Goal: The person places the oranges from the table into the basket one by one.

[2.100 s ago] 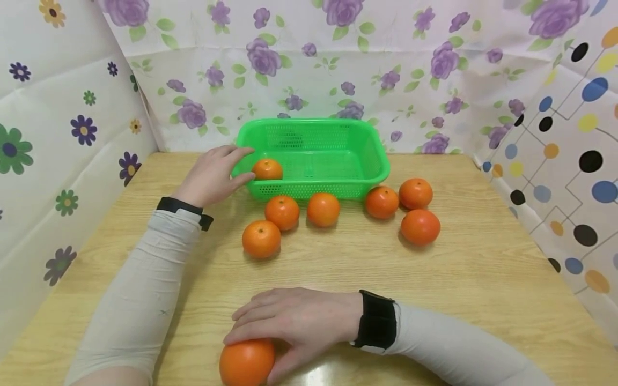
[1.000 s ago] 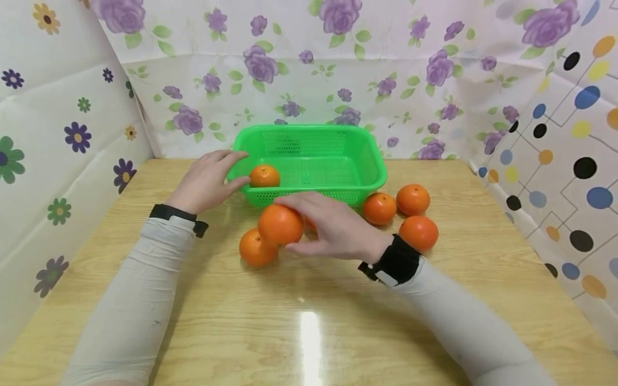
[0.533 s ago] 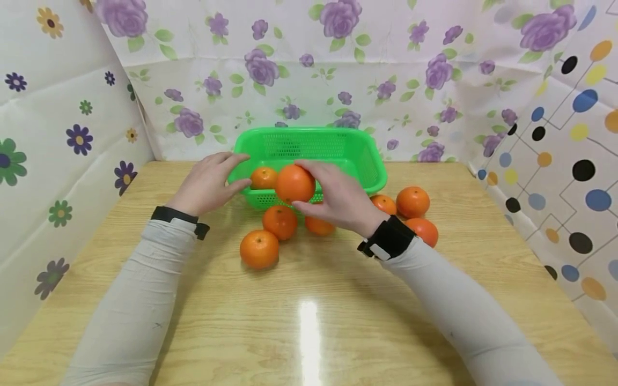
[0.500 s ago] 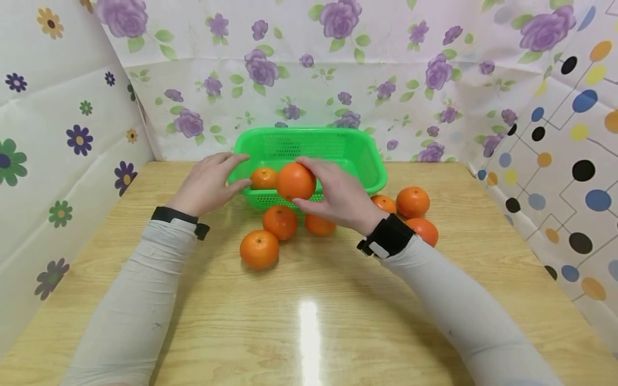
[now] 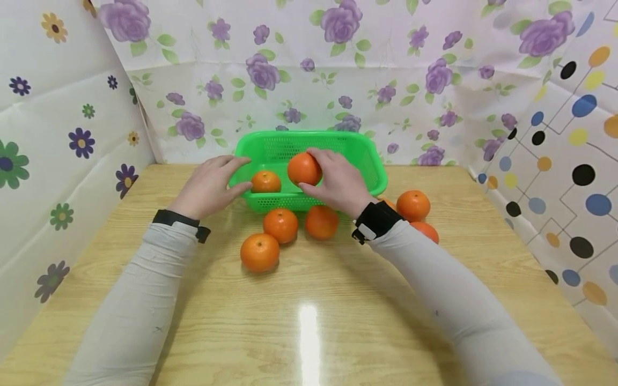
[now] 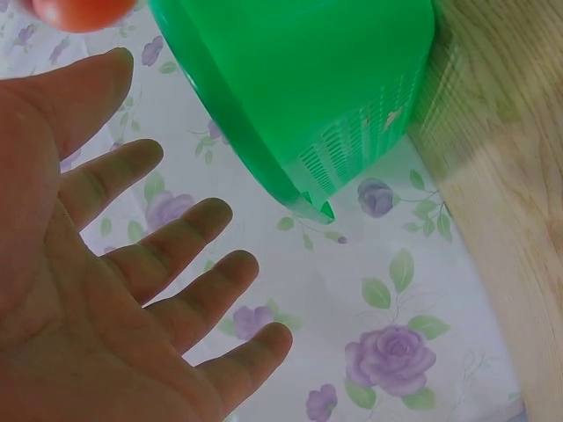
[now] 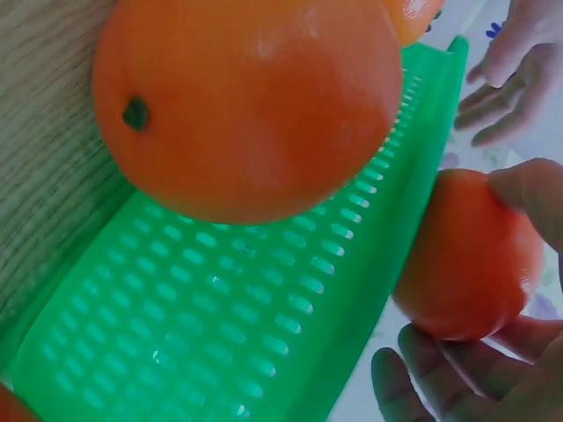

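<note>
My right hand (image 5: pixel 344 183) grips an orange (image 5: pixel 302 169) between thumb and fingers, over the front part of the green basket (image 5: pixel 275 202). In the right wrist view the held orange (image 7: pixel 471 255) appears beside the basket rim, fingers curled around it. Another orange (image 5: pixel 266 182) lies inside the basket at its left end. At the basket's left side is my left hand (image 5: pixel 207 185), thumb and fingers spread and holding nothing. The left wrist view shows that palm (image 6: pixel 79 299) with straight, separated fingers near the basket's rim (image 6: pixel 229 123).
In front of the basket, three oranges sit on the wooden table (image 5: pixel 232 321): a left one (image 5: pixel 259 252), a middle one (image 5: pixel 281 225) and another (image 5: pixel 322 222). More oranges (image 5: pixel 413 206) stand to the right, partly behind my right wrist. Patterned cloth (image 5: pixel 309 96) hangs behind.
My right hand has carried the orange from the table's near edge up and forward, past the front oranges, to over the basket. The left hand has stayed by the basket's left side.
</note>
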`<control>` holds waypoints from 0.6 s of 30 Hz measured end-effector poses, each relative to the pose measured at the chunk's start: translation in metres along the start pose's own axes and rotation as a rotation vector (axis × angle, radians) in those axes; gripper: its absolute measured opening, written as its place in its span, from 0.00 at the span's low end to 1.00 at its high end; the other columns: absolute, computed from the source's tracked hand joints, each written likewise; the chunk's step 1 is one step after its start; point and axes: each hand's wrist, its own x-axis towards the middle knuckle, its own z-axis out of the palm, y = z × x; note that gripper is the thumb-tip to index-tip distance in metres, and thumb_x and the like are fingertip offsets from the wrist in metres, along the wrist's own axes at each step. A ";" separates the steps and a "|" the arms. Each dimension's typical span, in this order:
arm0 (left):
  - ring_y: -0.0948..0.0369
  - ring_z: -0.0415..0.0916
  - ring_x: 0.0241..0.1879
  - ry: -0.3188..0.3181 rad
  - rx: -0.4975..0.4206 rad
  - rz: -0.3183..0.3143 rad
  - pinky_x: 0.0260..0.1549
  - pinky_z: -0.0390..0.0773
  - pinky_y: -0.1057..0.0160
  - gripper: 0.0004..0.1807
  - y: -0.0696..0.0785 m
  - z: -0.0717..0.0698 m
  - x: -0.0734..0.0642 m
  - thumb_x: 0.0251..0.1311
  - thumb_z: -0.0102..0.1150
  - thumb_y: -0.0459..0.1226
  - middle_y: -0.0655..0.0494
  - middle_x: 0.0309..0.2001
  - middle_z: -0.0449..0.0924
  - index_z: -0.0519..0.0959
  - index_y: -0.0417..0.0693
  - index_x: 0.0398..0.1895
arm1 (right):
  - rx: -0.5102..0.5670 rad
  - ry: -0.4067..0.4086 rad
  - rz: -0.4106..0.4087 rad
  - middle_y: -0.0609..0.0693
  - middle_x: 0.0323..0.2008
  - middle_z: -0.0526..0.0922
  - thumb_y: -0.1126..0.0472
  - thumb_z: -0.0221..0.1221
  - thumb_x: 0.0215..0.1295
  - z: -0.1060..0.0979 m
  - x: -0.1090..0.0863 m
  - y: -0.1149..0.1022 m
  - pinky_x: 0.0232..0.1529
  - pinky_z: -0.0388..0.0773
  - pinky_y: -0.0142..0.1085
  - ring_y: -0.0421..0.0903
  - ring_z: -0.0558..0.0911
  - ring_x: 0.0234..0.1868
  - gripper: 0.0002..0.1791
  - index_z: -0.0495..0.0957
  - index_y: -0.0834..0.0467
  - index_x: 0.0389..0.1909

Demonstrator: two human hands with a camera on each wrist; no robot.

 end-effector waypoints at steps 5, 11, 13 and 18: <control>0.33 0.60 0.80 -0.008 0.000 -0.005 0.78 0.56 0.29 0.34 0.000 0.000 0.000 0.80 0.65 0.47 0.31 0.80 0.65 0.69 0.47 0.83 | 0.020 -0.037 0.064 0.59 0.69 0.80 0.44 0.72 0.72 0.006 0.011 0.002 0.56 0.84 0.53 0.58 0.81 0.62 0.43 0.70 0.57 0.80; 0.33 0.60 0.80 -0.009 0.005 -0.005 0.78 0.56 0.30 0.35 0.001 0.001 0.001 0.80 0.64 0.48 0.32 0.80 0.65 0.69 0.48 0.83 | 0.068 -0.090 0.117 0.57 0.65 0.83 0.45 0.72 0.72 0.012 0.020 0.005 0.54 0.84 0.51 0.55 0.84 0.57 0.40 0.71 0.57 0.78; 0.33 0.61 0.79 -0.007 0.006 -0.003 0.78 0.56 0.30 0.35 0.001 0.001 0.001 0.80 0.64 0.48 0.32 0.80 0.65 0.69 0.47 0.83 | 0.082 -0.112 0.122 0.57 0.64 0.83 0.45 0.72 0.72 0.013 0.022 0.006 0.53 0.84 0.50 0.55 0.84 0.56 0.40 0.71 0.57 0.78; 0.33 0.62 0.79 -0.001 0.007 0.005 0.78 0.56 0.30 0.34 0.003 0.001 0.000 0.80 0.65 0.47 0.31 0.79 0.66 0.69 0.46 0.83 | 0.136 -0.192 0.142 0.56 0.62 0.84 0.46 0.70 0.74 0.015 0.027 0.011 0.54 0.83 0.49 0.54 0.85 0.54 0.38 0.70 0.57 0.79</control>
